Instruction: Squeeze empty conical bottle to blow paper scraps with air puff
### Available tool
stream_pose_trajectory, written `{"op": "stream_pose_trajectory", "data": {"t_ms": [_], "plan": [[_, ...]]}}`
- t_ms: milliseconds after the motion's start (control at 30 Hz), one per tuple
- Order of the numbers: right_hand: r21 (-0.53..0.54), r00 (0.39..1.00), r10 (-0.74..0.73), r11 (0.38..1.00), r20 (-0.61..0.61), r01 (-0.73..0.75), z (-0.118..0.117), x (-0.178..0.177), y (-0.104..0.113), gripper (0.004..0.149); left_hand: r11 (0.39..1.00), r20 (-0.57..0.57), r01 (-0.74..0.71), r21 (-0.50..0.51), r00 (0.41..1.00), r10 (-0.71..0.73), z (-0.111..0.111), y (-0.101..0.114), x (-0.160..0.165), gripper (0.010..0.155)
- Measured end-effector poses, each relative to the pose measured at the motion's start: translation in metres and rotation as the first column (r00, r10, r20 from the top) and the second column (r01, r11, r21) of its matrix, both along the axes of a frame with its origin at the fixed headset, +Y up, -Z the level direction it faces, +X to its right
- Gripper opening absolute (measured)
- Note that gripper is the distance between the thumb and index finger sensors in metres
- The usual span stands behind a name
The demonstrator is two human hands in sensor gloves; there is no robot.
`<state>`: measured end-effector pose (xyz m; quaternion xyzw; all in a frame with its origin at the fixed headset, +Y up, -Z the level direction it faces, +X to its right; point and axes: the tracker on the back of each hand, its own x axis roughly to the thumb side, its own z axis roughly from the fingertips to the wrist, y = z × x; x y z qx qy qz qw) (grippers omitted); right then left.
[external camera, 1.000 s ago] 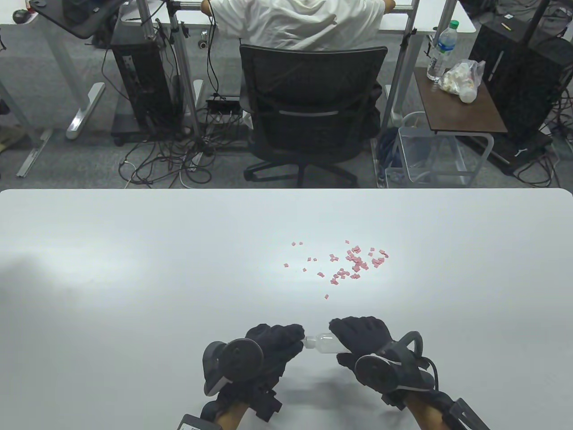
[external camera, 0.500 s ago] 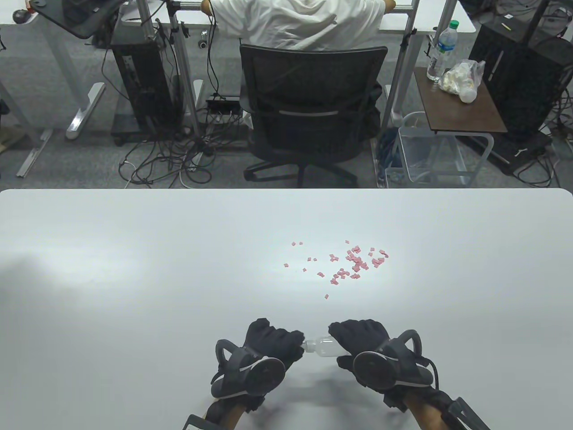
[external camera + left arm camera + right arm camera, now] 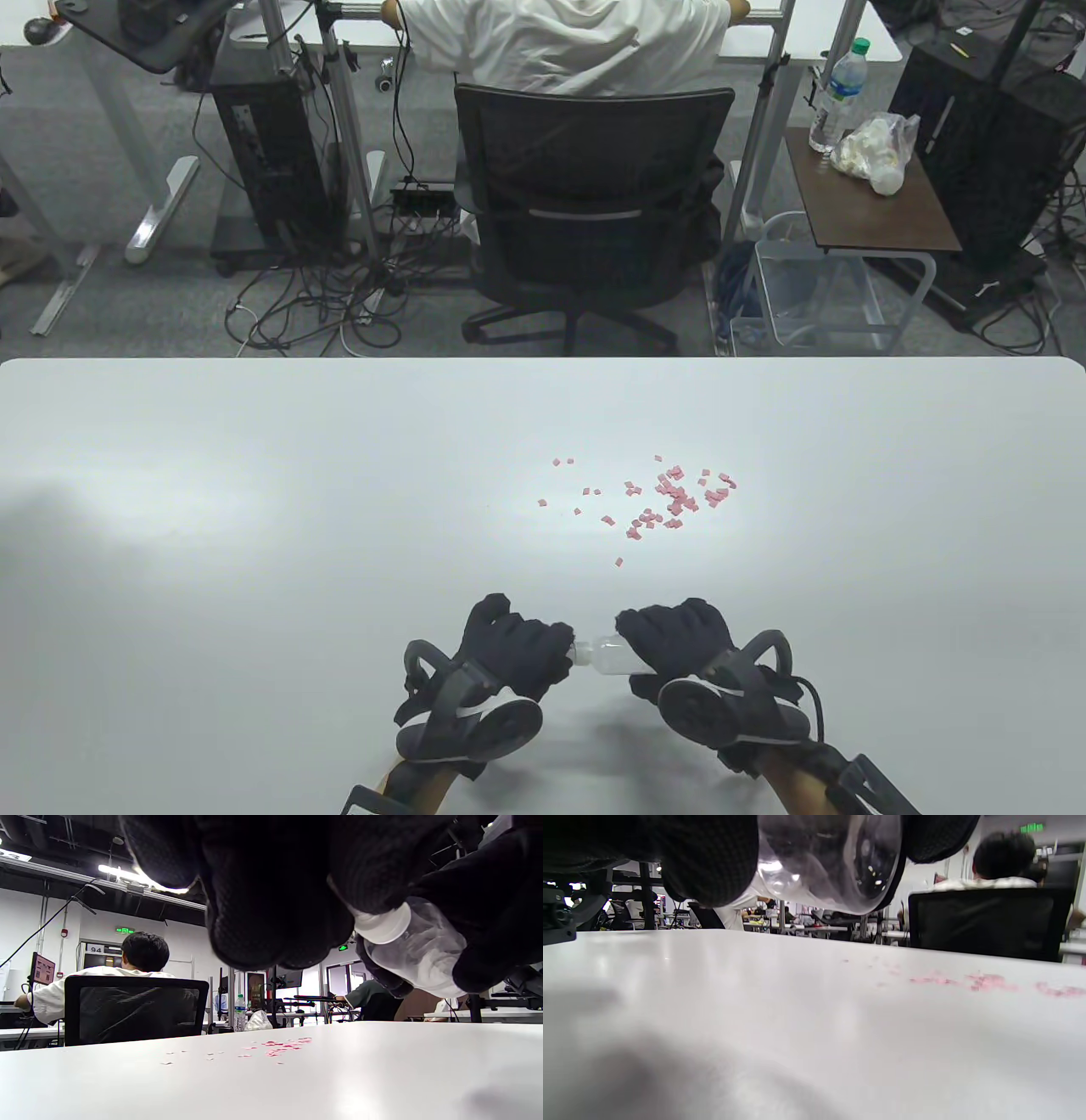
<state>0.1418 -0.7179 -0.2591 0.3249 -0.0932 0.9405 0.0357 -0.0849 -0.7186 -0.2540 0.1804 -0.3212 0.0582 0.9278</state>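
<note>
A small clear plastic bottle (image 3: 609, 654) lies sideways above the table between my hands. My right hand (image 3: 674, 637) grips its body; the clear base shows in the right wrist view (image 3: 831, 861). My left hand (image 3: 517, 645) grips the white cap end, seen in the left wrist view (image 3: 384, 926) next to the bottle's body (image 3: 418, 957). Pink paper scraps (image 3: 666, 501) lie scattered on the white table (image 3: 254, 526), beyond and slightly right of my hands. They also show in the left wrist view (image 3: 280, 1046) and, blurred, in the right wrist view (image 3: 984, 981).
A single pink scrap (image 3: 618, 561) lies closest to the hands. Beyond the table's far edge is a black office chair (image 3: 594, 204) with a seated person in a white shirt (image 3: 560, 38).
My left hand has rolled at the wrist while staying on the cap, so its tracker now points down toward the near edge. The bottle and right hand shifted slightly left. The scraps have not moved.
</note>
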Motion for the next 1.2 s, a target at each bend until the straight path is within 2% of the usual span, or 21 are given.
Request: {"op": "stream_pose_trajectory", "data": {"t_ms": [100,133,233,267,333,400,433,533,600,633,700,733,767,800,833,900,933,1000,1067,1133,1200], "plan": [[0.133,1.0,0.011,0.991,-0.002,-0.011,0.004,-0.002,0.003,0.071,0.988,-0.026,-0.076,-0.133,0.997,0.074,-0.006,-0.001,-0.004,0.05],[0.216,1.0,0.016,0.976,0.005,-0.017,0.008,-0.003,0.005,0.071,0.981,-0.032,-0.111,-0.157,0.994,0.107,-0.006,-0.001,-0.006,0.051],[0.336,0.999,0.044,0.941,0.002,-0.042,0.013,-0.008,0.008,0.071,0.984,-0.039,-0.13,-0.121,0.991,0.126,-0.005,0.001,-0.009,0.048],[0.332,0.999,0.052,0.942,0.008,-0.052,0.012,-0.01,0.008,0.071,0.989,-0.037,-0.123,-0.08,0.992,0.12,-0.003,0.002,-0.009,0.047],[0.18,1.0,0.023,0.983,0.019,-0.026,0.007,-0.011,0.006,0.07,1.0,-0.023,-0.015,0.0,1.0,0.015,0.001,0.008,-0.006,0.046],[0.107,1.0,-0.023,0.994,0.016,0.021,0.005,-0.01,0.002,0.07,0.998,-0.026,0.046,0.036,0.999,-0.045,0.003,0.009,-0.005,0.046],[0.114,1.0,-0.024,0.993,0.016,0.022,0.006,-0.01,0.001,0.07,0.999,-0.035,0.041,0.019,0.999,-0.041,0.002,0.009,-0.006,0.047],[0.299,0.999,0.047,0.953,0.011,-0.049,0.012,-0.012,0.003,0.07,0.989,-0.046,-0.071,-0.133,0.997,0.065,-0.003,0.003,-0.01,0.049],[0.386,0.997,0.082,0.919,0.008,-0.078,0.017,-0.014,0.005,0.07,0.987,-0.045,-0.066,-0.144,0.997,0.06,-0.003,0.003,-0.01,0.049],[0.395,0.996,0.086,0.915,0.004,-0.081,0.017,-0.015,0.005,0.07,0.99,-0.039,-0.043,-0.132,0.999,0.038,-0.002,0.005,-0.01,0.048],[0.351,0.998,0.069,0.934,0.013,-0.069,0.015,-0.014,0.005,0.07,1.0,-0.028,-0.007,0.008,1.0,0.008,0.003,0.012,-0.009,0.046],[0.266,1.0,0.019,0.964,0.009,-0.021,0.012,-0.012,0.005,0.069,0.998,-0.023,0.042,0.044,0.999,-0.041,0.005,0.014,-0.007,0.046],[0.223,1.0,-0.028,0.974,0.006,0.026,0.011,-0.011,0.004,0.07,0.995,-0.029,0.065,0.073,0.998,-0.063,0.006,0.016,-0.007,0.046],[0.203,0.998,-0.068,0.977,0.002,0.066,0.011,-0.01,0.003,0.07,0.997,-0.036,0.057,0.055,0.998,-0.055,0.005,0.016,-0.008,0.047],[0.243,0.999,-0.049,0.969,-0.002,0.048,0.013,-0.011,0.004,0.07,0.999,-0.043,0.039,0.028,0.998,-0.038,0.004,0.016,-0.009,0.048],[0.368,0.998,0.056,0.928,-0.009,-0.049,0.017,-0.013,0.005,0.07,0.991,-0.026,-0.06,-0.116,0.998,0.057,-0.001,0.008,-0.012,0.05],[0.398,0.996,0.083,0.914,-0.006,-0.074,0.018,-0.014,0.005,0.07,0.986,-0.021,-0.092,-0.136,0.996,0.09,-0.002,0.005,-0.012,0.048],[0.361,0.997,0.071,0.93,0.007,-0.069,0.016,-0.014,0.005,0.069,0.992,-0.011,-0.076,-0.1,0.997,0.075,-0.001,0.005,-0.011,0.047],[0.194,0.998,-0.004,0.981,0.062,-0.008,0.009,-0.011,0.004,0.069,1.0,-0.005,0.006,0.003,1.0,-0.006,0.003,0.011,-0.007,0.047],[0.06,0.992,-0.007,0.998,0.129,0.0,0.002,-0.009,0.001,0.069,1.0,-0.018,0.004,0.003,1.0,-0.004,0.004,0.012,-0.006,0.047],[0.065,0.986,-0.016,0.998,0.167,0.005,-0.003,-0.003,-0.002,0.068,0.997,-0.049,-0.048,-0.057,0.998,0.045,0.002,0.01,-0.008,0.057]]}}
